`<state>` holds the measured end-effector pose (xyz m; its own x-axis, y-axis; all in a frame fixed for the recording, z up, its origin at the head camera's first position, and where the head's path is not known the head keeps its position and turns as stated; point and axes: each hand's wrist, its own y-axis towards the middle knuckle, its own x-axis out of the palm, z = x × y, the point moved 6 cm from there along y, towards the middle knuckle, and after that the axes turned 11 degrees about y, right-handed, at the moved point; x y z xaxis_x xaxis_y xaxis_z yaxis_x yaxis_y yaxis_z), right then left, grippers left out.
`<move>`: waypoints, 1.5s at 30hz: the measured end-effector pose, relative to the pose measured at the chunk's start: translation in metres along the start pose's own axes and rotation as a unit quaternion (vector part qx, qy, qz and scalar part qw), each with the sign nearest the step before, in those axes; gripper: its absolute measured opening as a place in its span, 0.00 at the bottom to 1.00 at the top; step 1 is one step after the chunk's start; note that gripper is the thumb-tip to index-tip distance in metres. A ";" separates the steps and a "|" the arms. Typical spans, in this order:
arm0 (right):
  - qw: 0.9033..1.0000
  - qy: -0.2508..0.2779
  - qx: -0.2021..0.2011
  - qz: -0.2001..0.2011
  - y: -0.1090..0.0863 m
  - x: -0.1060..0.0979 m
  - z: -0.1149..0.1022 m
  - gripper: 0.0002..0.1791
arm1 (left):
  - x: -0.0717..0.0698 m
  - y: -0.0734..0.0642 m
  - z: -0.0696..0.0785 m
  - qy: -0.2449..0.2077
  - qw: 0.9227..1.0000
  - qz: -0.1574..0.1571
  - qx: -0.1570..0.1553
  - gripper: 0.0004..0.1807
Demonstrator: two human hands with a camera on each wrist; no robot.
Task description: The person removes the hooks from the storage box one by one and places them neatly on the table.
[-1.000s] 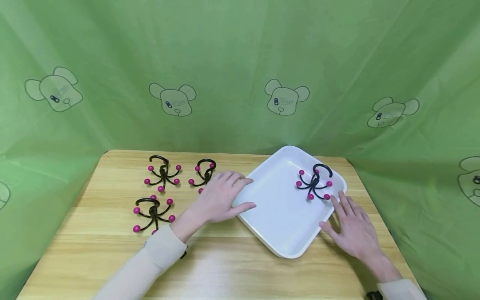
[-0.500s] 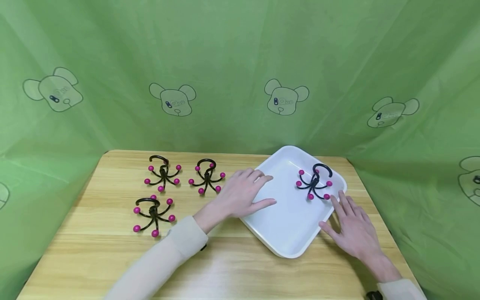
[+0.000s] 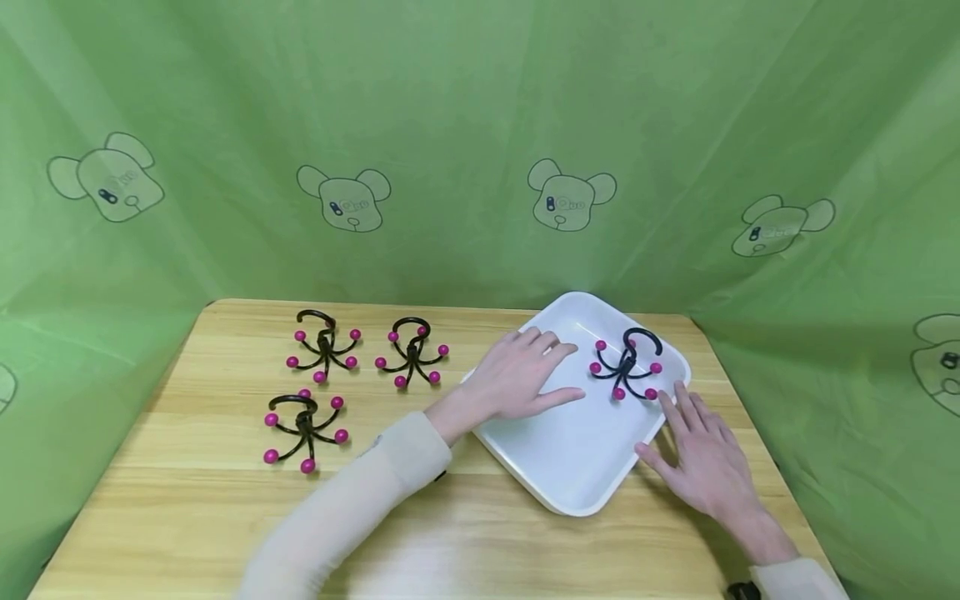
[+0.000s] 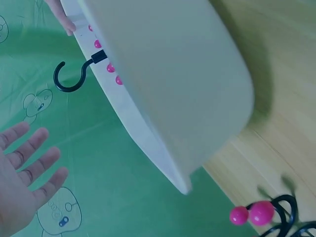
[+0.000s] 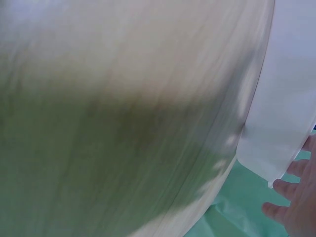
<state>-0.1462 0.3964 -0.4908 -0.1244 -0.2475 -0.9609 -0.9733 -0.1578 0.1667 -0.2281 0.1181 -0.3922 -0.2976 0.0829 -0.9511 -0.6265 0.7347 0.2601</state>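
Observation:
My left hand hovers over the left part of a white rectangular tray, fingers and thumb spread, holding nothing. In the left wrist view, the spread left hand is beside the tray's outer wall. My right hand has its straight fingers at the tray's right rim; the right wrist view has the fingertips along the tray wall. In the tray stands a black multi-armed hook with pink balls on its arm ends. The left wrist view catches its curved top above the rim.
Several alike black hooks lie left of the tray: one at the back left, one beside it, one nearer the front. A wooden table bears everything. Green curtains enclose its back and sides.
My left hand has moved rightward from beside the middle hook to over the tray, uncovering that hook. The right hand, the tray and the hook in it look unchanged.

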 end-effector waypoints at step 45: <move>1.000 0.010 -0.010 0.003 0.000 0.003 0.001 0.54 | 0.056 0.130 0.031 -0.026 0.990 -0.123 -0.063 0.43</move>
<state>-0.1463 0.3963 -0.4936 -0.1271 -0.2671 -0.9552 -0.9683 -0.1753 0.1779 -0.3037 0.2395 -0.4172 -0.0901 -0.0509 -0.9946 -0.7612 0.6476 0.0358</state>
